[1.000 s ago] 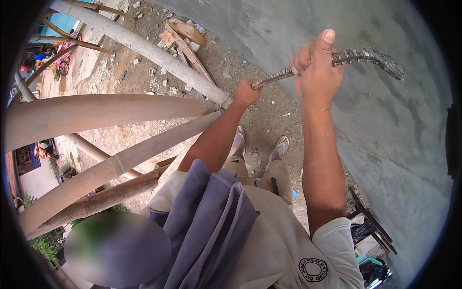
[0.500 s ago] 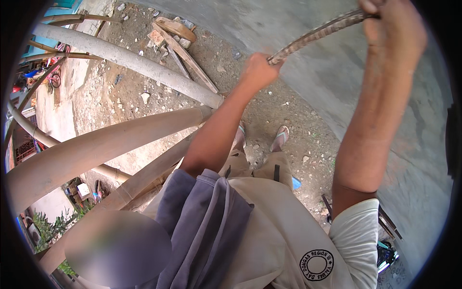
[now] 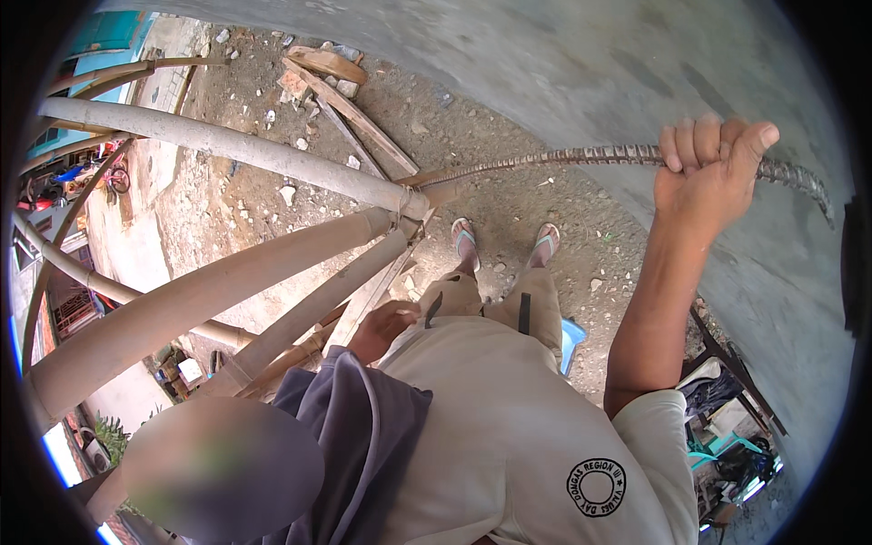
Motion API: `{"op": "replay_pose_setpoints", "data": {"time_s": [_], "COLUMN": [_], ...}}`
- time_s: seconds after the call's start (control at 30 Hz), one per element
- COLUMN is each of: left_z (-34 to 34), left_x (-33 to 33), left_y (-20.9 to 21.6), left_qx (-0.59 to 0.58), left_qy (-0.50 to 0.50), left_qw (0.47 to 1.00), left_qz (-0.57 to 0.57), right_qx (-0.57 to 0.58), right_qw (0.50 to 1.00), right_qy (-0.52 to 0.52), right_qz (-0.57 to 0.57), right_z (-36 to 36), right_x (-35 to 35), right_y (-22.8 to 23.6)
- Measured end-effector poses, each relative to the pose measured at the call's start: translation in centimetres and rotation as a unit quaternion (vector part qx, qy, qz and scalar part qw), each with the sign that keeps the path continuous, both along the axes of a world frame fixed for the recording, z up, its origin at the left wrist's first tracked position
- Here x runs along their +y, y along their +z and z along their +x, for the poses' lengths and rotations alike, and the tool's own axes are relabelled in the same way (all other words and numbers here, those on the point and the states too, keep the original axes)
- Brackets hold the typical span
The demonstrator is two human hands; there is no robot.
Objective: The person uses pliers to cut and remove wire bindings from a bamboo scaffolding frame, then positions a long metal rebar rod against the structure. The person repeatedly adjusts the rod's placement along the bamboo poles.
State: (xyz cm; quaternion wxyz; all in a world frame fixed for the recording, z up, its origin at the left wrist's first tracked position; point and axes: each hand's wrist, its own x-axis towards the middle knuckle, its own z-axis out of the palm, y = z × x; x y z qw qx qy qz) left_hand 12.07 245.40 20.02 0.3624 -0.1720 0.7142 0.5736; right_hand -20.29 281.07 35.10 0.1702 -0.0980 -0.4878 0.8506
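My right hand [image 3: 708, 168], raised at the right, is wrapped round a ribbed steel reinforcing bar [image 3: 599, 156]. The bar runs left from my fist, narrowing with distance, to beside the end of the bamboo poles; whether it touches them I cannot tell. Its other end sticks out past my fist in front of the grey wall. My left hand [image 3: 386, 325] is low at my left hip, near my trousers and a bamboo pole. Its fingers look loosely bent and nothing shows in them.
Thick bamboo poles [image 3: 218, 295] cross at the left, and a grey pole [image 3: 227, 145] meets them near the middle. Wooden planks [image 3: 350, 113] lie on stony ground beyond. A smooth grey wall [image 3: 581, 64] rises at the far right. Something blue [image 3: 572, 341] is by my leg.
My left hand has let go of the bar and dropped to my hip. My right hand has come lower, still gripping the bar, which now stretches left toward the poles.
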Motion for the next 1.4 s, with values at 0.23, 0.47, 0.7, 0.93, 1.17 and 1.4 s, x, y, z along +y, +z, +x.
{"op": "replay_pose_setpoints", "data": {"time_s": [0.23,0.47,0.7,0.93,1.17,1.4], "left_z": [5.4,-7.6,-8.7,-10.4,-10.5,-10.6], "left_x": [-17.2,-12.9,-10.3,-9.9,-9.6,-9.2], "left_y": [-0.5,3.6,8.0,8.9,7.3,7.5], "left_qx": [0.153,0.270,0.308,0.455,0.465,0.477], "left_qy": [0.371,0.370,0.269,0.198,0.267,0.254], "left_qw": [0.906,0.852,0.880,0.845,0.830,0.819], "left_qz": [0.139,0.255,0.242,0.198,0.156,0.191], "right_qx": [-0.073,-0.194,0.005,-0.069,-0.061,-0.045], "right_qw": [0.982,0.915,0.997,0.990,0.994,0.997], "right_qy": [-0.162,-0.314,-0.014,0.114,0.092,-0.055], "right_qz": [-0.060,-0.163,-0.073,0.048,0.013,-0.028], "right_z": [12.3,20.6,7.8,-6.7,-3.0,9.7], "right_x": [12.6,16.2,6.3,-14.2,-11.2,-1.7], "right_y": [-10.9,-16.4,-3.0,3.2,0.9,-1.6]}}
